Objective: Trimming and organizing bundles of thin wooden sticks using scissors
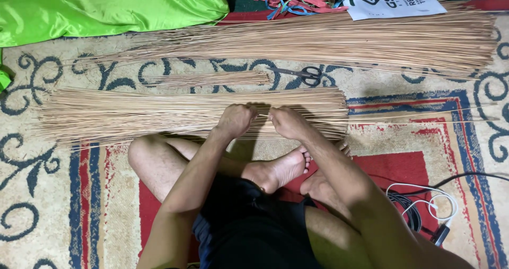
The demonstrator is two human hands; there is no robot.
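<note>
Patterned rug (63, 194) under me. Long pile of sticks (328, 38) at far edge, well apart. Nearer bundle of sticks (132, 112) lies just past my crossed legs. My left hand (235, 119) and right hand (286, 121) are fisted on its middle, close together. Scissors (305, 75) beyond, small.

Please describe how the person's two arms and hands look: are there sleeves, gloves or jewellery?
Both arms are bare to the picture's bottom edge, with no sleeves showing. The left hand and right hand wear no gloves; no rings, watch or bracelets are visible. The only clothing seen is dark shorts.
</note>
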